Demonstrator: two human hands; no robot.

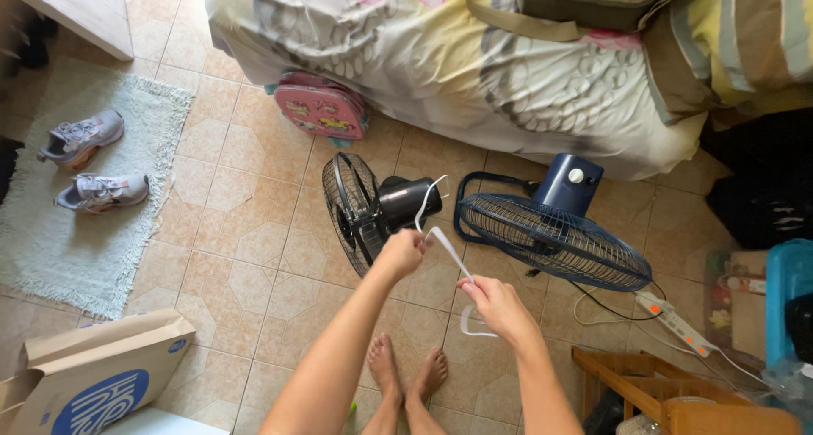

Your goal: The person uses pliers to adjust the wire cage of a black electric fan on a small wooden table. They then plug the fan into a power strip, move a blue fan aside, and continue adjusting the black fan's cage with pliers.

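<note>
Hands stretched a flat white strap (447,247) at centre frame.
Left hand (401,250) and right hand (491,303) each pinched it, fingers closed, above the tiled floor (254,232). Beyond stood a black fan motor with wire guard (373,208) and a blue floor fan (555,232); the strap was not yet tied to anything.

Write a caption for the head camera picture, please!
Two hands stretch a white strip above two floor fans.

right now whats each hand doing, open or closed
Left hand: closed on the white strap, near its upper part.
Right hand: closed on the same strap, lower down.
</note>
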